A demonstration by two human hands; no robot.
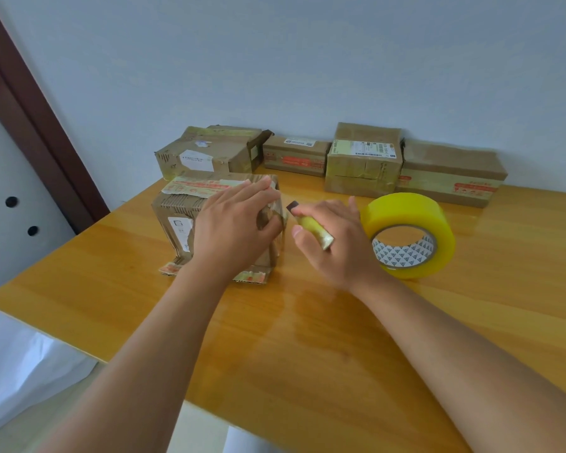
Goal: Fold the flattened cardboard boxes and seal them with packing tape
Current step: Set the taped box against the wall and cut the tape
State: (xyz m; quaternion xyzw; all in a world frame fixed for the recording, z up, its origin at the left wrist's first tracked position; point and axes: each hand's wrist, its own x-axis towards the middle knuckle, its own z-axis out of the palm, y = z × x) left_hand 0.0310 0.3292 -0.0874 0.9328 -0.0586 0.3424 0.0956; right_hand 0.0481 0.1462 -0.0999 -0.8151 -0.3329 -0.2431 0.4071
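Okay, head view only. Left hand (232, 223) lies over the top right corner of a small worn cardboard box (183, 220) at centre left of frame, fingers curled over the box's right edge, thumb pressing the side; it grips that corner. Box surface is torn, corrugated ribs exposed, with a strip of red-printed old tape (203, 188) across the top and ragged flaps at the bottom resting on the table.

Right hand (334, 240), just right of the box, is curled round a small yellow utility knife (312, 227), glossy plastic body, dark tip pointing toward the box corner. Tip sits near the left fingers; cannot tell if it touches the box.

Yellow-tinted packing tape roll (409, 233), thick, glossy, with a white patterned cardboard core, lies tilted on the table just right of the right hand, leaning against nothing I can make out.

Wooden table (307, 338) is orange-yellow, shiny lacquer, visible grain.

Upper centre, against the pale wall (307, 60), a row of four sealed cardboard boxes (363, 161), creased, taped, with white shipping labels and red print bands.

Upper left: dark brown door frame (30, 109). Lower left: white sheet-like surface (20, 364), unclear material.
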